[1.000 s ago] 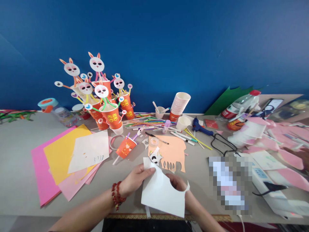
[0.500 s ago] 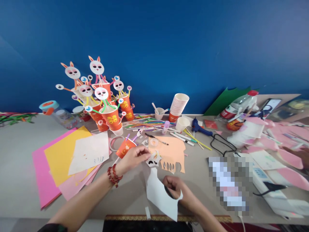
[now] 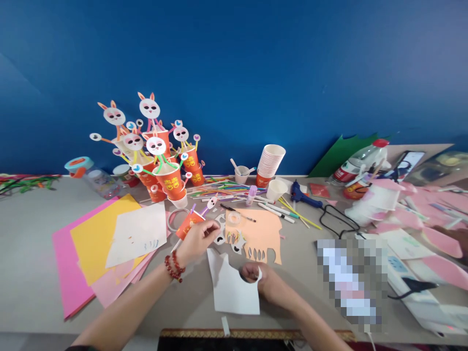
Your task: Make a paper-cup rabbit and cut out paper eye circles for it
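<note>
My right grip (image 3: 258,279): holding cut sheet (image 3: 236,295) by one edge, best kept unbent. My left grip (image 3: 198,239): hovering narrow beside disc (image 3: 220,239), contents unclear to me.

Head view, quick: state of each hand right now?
Left hand: curled, beside a small white cutout with a black mark; cannot tell if it holds it.
Right hand: curled at the notch in the white sheet; grip partly hidden, cannot tell.
</note>
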`<state>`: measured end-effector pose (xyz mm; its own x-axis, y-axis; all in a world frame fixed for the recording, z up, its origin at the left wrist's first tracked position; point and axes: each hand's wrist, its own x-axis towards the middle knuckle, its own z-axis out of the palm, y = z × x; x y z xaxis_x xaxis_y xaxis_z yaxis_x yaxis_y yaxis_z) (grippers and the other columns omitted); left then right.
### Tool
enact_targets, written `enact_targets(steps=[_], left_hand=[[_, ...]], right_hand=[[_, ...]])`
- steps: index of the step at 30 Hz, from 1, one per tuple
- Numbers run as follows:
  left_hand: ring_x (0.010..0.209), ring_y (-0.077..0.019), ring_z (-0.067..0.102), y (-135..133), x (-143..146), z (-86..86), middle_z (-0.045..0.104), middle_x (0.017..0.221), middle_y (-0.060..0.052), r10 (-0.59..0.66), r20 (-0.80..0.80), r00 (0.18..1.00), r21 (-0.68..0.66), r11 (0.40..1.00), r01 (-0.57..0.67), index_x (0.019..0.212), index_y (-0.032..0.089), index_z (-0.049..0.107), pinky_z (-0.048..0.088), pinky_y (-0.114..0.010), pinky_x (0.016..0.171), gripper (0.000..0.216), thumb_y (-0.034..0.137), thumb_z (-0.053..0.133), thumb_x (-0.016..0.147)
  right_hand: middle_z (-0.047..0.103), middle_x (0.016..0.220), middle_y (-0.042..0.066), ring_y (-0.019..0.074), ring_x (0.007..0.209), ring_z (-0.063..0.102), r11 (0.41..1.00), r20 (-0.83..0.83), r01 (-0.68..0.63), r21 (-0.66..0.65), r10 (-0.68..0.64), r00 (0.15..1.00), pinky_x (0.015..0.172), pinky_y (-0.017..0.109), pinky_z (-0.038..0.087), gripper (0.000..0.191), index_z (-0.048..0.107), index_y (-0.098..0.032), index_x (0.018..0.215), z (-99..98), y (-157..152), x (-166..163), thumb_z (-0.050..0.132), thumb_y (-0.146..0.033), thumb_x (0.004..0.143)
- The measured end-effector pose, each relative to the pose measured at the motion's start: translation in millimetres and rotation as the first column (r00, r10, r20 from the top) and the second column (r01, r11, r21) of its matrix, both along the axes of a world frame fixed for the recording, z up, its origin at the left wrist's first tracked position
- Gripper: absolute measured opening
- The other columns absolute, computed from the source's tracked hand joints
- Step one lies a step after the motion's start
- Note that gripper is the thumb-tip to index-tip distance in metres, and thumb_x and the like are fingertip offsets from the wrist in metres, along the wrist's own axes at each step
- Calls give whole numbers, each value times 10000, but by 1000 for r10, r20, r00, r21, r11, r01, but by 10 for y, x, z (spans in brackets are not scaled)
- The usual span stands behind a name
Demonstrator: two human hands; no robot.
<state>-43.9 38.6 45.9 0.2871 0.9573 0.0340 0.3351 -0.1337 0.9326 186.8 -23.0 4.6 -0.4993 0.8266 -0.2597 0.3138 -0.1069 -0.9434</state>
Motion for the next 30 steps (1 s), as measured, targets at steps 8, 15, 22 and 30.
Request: enact_targets(steps=[8, 15, 22, 30], left_hand=[[578, -110, 497, -117, 41, -13, 583, 677, 12, 141, 175, 974, -53, 990, -134, 833, 174, 642, 390, -208, 543, 212, 385, 621, 841], [551, -112, 524, -150, 180, 135, 564, 582, 29, 192, 336, 922, -227, 967, -118, 783, 165, 578, 425, -233, 570, 296, 449, 662, 795], [609, -117, 546, -232, 266, 191, 556, 647, 22, 229, 411, 882, -124, 973, -195, 780, 174, 541, 447, -246, 620, 263, 414, 625, 847], [604, -115, 558, -318, 342, 154, 568, 680, 28, 218, 511, 831, -192, 972, -137, 799, 185, 505, 488, -256, 619, 248, 395, 621, 858]], right_hand=[[383, 558, -63, 103, 533, 320, 991, 240, 11, 131, -42, 970, 499, 221, 224, 327, 433, -208, 645, 180, 17, 409, 675, -390, 769], [462, 659, -33, 116, 584, 426, 975, -43, 182, 127, -178, 983, 530, 229, 323, 361, 467, -200, 740, 315, 117, 378, 633, -511, 818], [547, 568, -13, 104, 493, 466, 993, -338, 105, -58, -118, 934, 467, 218, 320, 508, 456, -196, 761, 242, 19, -60, 585, -686, 793], [506, 563, -34, 90, 481, 477, 983, -385, 145, -111, -177, 906, 472, 216, 318, 523, 449, -191, 723, 206, -113, -121, 640, -677, 757]])
